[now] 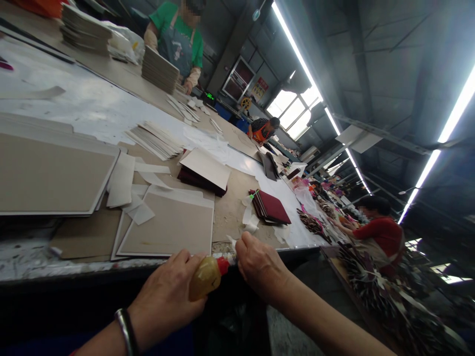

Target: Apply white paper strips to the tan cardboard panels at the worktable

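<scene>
My left hand [168, 289] is wrapped around a squeeze bottle [205, 281] of yellowish liquid with a red cap, tilted with its tip to the right. My right hand [260, 262] is closed in a pinch just beyond the bottle's tip, at the table's front edge. A small whitish bit shows by its fingertips; what they hold is hidden. Beige panels [170, 222] with pale edges lie beyond my left hand. Past my right hand lies a stack of maroon pieces [272, 206], with a small green-tipped item [252, 196] at its left side.
Larger beige panels [48, 173] are piled at the left, with pale strips [122, 180] beside them. A pale sheet [206, 168] tops another maroon stack. Across the table a person in green [181, 44] handles pieces. At right, a person in red [378, 235] stands by bundled strips [365, 282].
</scene>
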